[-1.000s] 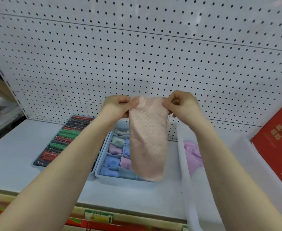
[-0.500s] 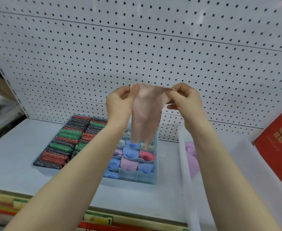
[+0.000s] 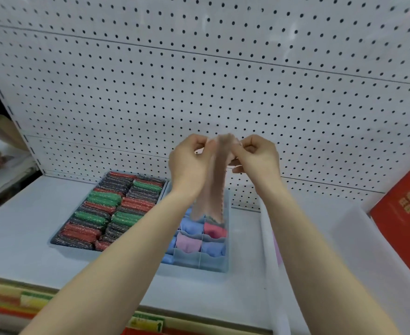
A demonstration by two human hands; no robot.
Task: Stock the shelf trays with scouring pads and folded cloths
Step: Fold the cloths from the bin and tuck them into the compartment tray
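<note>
Above the divided tray near the shelf's front edge, both hands, left and right, pinch the cloth. A second ago it hung wide; now it is gathered narrow, probably a fold before stowing.

— Where can I get a hand down near the divided tray?

— I see bare shelf in front of it. Left of it the scouring pad tray sits just beside; right of it stands the white bin wall.

— Behind it?

— Pegboard blocks me there. The hanging peach cloth dangles over its back cells.
</note>
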